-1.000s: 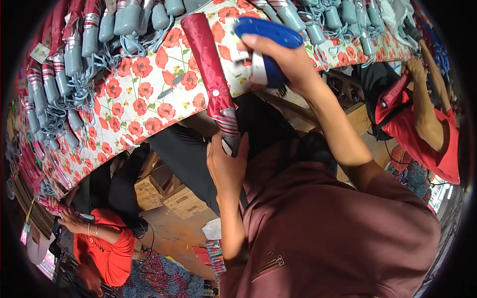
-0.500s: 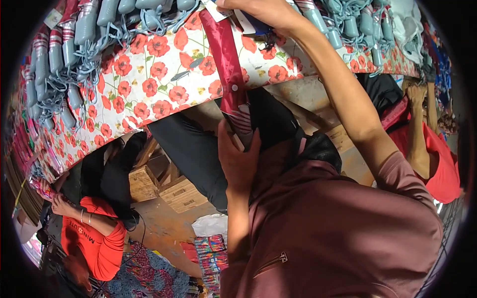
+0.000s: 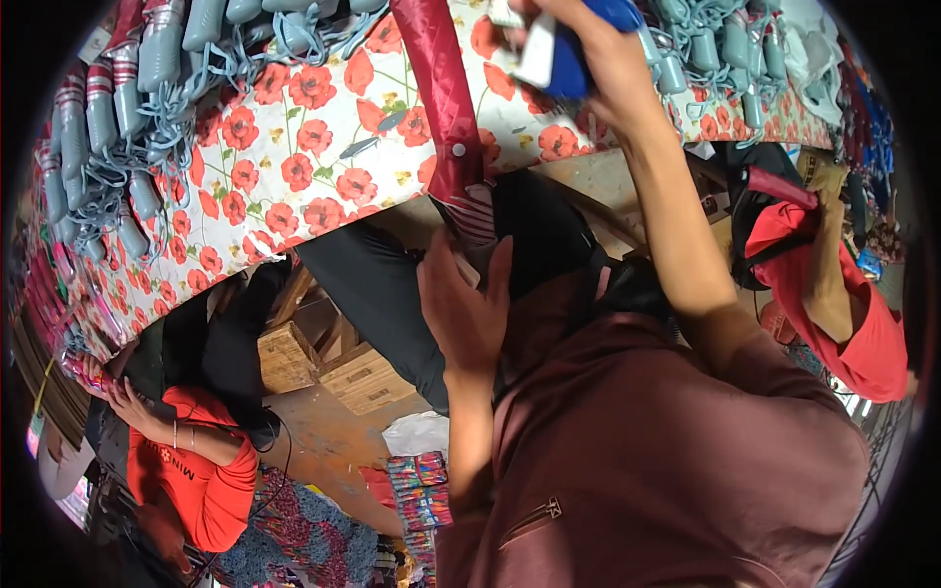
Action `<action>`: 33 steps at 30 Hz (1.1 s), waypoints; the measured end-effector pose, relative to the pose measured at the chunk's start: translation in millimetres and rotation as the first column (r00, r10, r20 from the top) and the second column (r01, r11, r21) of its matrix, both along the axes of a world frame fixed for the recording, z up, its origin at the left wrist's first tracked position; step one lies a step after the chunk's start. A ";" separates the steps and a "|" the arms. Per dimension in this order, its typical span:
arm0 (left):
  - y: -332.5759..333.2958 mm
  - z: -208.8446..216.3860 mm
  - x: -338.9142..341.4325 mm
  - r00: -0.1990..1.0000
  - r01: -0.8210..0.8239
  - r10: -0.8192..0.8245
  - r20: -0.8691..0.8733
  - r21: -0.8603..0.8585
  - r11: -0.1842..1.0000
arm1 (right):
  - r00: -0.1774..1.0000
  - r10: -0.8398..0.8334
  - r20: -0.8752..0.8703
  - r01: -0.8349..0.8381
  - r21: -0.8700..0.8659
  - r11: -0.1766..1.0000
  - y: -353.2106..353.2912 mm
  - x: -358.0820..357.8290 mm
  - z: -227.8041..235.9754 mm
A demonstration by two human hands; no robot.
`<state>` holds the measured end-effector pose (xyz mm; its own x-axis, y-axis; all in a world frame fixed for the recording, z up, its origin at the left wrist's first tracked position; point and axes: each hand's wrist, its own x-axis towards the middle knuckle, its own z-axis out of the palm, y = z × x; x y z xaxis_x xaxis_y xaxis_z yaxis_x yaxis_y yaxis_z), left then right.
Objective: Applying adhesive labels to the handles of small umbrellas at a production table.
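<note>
A folded dark red umbrella with a striped band near its handle slants over the table edge toward me. My left hand is closed loosely round its grey handle end, fingers on one side and thumb on the other. Above the table, to the right of the umbrella, my right hand grips a blue tool. White pieces beside the tool are smeared by motion, so I cannot make out what they are. The umbrella's far end lies beyond the top of the picture.
Several grey-handled umbrellas with cords lie at the far left, with more at the far right. A flowered cloth covers the table. People in red sit at left and right. Wooden blocks stand below.
My right hand has moved right, away from the umbrella's far part, with the blue tool in it. My left hand stays at the handle. The person at right has shifted a red umbrella.
</note>
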<state>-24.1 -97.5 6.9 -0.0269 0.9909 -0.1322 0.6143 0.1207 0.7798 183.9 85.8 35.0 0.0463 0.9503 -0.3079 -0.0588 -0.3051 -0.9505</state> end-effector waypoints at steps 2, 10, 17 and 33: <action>9.4 5.5 -3.4 0.999 0.029 -0.027 -0.043 0.046 0.999 | 0.946 -0.271 -0.176 0.260 -0.084 0.962 -47.5 4.7 2.2; 77.6 22.2 13.7 0.973 -0.139 0.155 0.169 -0.101 0.985 | 0.946 -0.033 -0.323 -0.059 -0.271 0.961 -111.0 2.4 -6.0; 88.3 10.3 20.6 0.986 -0.078 0.092 0.141 -0.101 0.992 | 0.929 -0.003 -0.371 -0.133 -0.343 0.930 -106.5 0.7 7.2; 84.9 5.1 16.5 0.980 -0.020 0.004 0.198 0.081 0.996 | 0.952 0.055 -0.303 -0.180 -0.402 0.898 -101.6 -11.4 0.8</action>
